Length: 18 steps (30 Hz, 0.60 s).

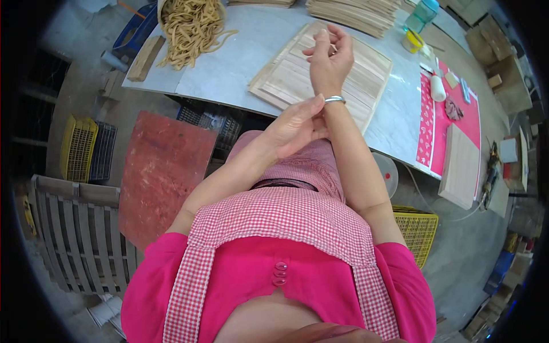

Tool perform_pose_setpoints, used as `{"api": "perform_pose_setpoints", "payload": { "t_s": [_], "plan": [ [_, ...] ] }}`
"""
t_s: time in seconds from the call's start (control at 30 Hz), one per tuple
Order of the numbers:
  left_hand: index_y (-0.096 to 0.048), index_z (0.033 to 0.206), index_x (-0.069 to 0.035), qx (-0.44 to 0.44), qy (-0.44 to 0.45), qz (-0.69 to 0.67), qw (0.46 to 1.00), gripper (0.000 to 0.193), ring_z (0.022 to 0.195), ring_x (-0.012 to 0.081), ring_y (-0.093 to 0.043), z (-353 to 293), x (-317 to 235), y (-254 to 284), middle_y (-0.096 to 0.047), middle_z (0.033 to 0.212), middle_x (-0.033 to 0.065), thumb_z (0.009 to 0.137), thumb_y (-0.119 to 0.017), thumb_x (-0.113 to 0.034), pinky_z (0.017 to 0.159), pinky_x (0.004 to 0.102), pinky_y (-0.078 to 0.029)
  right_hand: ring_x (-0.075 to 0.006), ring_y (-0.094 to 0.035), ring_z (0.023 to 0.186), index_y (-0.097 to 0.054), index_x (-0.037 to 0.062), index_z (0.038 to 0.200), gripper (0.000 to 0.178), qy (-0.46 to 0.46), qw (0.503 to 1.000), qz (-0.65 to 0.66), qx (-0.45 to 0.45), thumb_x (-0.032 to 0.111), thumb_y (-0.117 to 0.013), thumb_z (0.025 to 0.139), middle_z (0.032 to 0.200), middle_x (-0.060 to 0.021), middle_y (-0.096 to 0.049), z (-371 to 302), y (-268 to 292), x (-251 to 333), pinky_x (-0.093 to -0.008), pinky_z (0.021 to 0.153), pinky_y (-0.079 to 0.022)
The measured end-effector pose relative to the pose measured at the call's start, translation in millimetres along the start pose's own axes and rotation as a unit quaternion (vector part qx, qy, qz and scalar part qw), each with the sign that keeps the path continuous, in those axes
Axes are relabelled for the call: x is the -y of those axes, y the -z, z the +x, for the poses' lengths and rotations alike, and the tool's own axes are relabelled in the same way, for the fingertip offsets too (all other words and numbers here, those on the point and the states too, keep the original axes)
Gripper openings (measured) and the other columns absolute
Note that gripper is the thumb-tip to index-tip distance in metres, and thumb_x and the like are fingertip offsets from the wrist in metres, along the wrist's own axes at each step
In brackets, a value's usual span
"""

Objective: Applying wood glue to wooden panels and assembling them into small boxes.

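grey concrete floor (452, 251) surrounds a white, marbled tabletop (246, 57), where a heap of curly tan strips (191, 34) sits at the left and a stack of pale, thin wooden boards (354, 14) lies along the far side. a flat, pale panel of joined wooden strips (366, 68) rests by the front edge. above it is the right hand (331, 60), fingers loosely curled and parted, nothing seen in it. the left hand (294, 127) reaches across to the right wrist, thumb at the narrow, shiny silver bangle (334, 99) that circles it; the other fingers are partly hidden, so i cannot tell whether they grip the bangle or just rest there.

the step in hand looks to be a touch or adjustment at the wrist. to do it well, i'd pinch the bangle lightly between thumb and forefinger, move it evenly rather than tilting it into the skin, and leave the right hand relaxed. holding both hands clear of the panel should spare the wood a scratch from the metal.
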<state>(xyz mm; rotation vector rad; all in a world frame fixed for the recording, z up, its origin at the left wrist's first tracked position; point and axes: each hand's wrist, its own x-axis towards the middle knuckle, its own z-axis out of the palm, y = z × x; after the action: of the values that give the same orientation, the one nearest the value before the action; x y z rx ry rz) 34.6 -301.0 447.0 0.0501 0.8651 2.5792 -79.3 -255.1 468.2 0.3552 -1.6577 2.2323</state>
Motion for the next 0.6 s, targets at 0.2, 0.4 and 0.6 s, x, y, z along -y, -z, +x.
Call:
{"api": "perform_pose_setpoints", "payload": {
  "t_s": [0.2, 0.4, 0.6],
  "plan": [
    [-0.044, 0.126, -0.002, 0.058, 0.046, -0.037, 0.997, 0.046, 0.115, 0.0214, -0.052, 2.2, 13.9, 1.1, -0.053, 0.122, 0.013, 0.093, -0.057, -0.032, 0.095, 0.0368, -0.044, -0.0126, -0.062, 0.057, -0.052, -0.0023, 0.11, 0.028, -0.004, 1.0, 0.003, 0.031, 0.017, -0.057, 0.091, 0.086, -0.009, -0.061, -1.1, -2.9, 3.0, -0.0209, 0.046, -0.046],
    [-0.046, 0.124, 0.0, -0.056, 0.16, 0.125, 0.978, 0.046, 0.114, 0.0265, -0.054, -17.9, 25.3, -8.5, -0.052, 0.122, 0.0178, 0.091, -0.06, -0.028, 0.09, 0.0388, -0.049, -0.0229, -0.065, 0.074, -0.06, -0.0015, 0.104, 0.029, 0.185, 0.927, -0.302, 0.122, 0.02, -0.063, 0.084, 0.093, -0.0151, -0.064, 52.5, 30.1, -15.3, -0.033, 0.067, -0.052],
    [-0.047, 0.121, 0.003, -0.264, 0.113, 0.063, 0.956, 0.044, 0.113, 0.0299, -0.055, -32.5, 17.7, 31.6, -0.053, 0.118, 0.0214, 0.09, -0.061, -0.025, 0.091, 0.0425, -0.05, -0.0373, -0.06, 0.097, -0.06, -0.0011, 0.11, 0.043, 0.171, 0.741, -0.634, 0.143, 0.033, -0.06, 0.085, 0.105, -0.021, -0.063, 138.1, 124.3, -76.7, -0.043, 0.085, -0.048]
  ]
}}
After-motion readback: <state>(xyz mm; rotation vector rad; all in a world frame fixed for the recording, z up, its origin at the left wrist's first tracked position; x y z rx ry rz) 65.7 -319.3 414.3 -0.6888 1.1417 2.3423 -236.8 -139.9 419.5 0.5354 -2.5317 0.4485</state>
